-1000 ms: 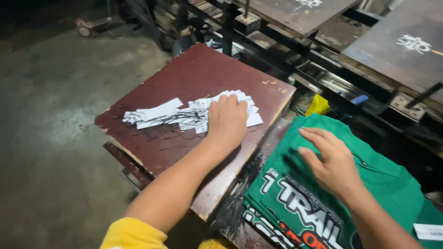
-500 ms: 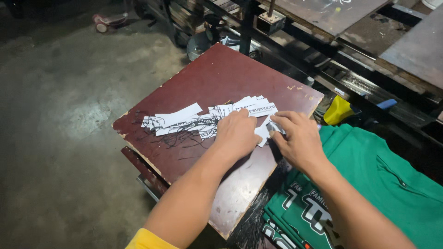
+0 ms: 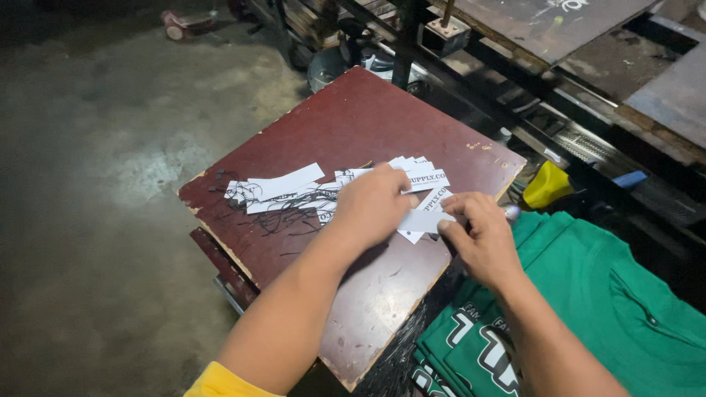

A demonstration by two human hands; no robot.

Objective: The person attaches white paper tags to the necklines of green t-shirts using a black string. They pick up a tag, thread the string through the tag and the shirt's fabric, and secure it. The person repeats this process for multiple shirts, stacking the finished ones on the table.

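A spread of several white paper tags (image 3: 283, 184) with black strings lies across a dark red board (image 3: 353, 125). My left hand (image 3: 375, 202) rests on the right end of the spread, fingers curled over the tags. My right hand (image 3: 478, 239) pinches the edge of one white tag (image 3: 421, 220) at the board's right side, close beside my left hand. A stack of green printed shirts (image 3: 588, 294) lies to the right, under my right forearm.
The board sits on a low stand over a grey concrete floor (image 3: 95, 184). Dark metal printing frames and flat platens (image 3: 544, 29) line the back and right. A yellow plastic object (image 3: 548, 184) sits between the board and the shirts.
My right hand has left the green shirts and moved left to the tags, where it now pinches one. My left hand stays on the pile. The view has shifted closer.
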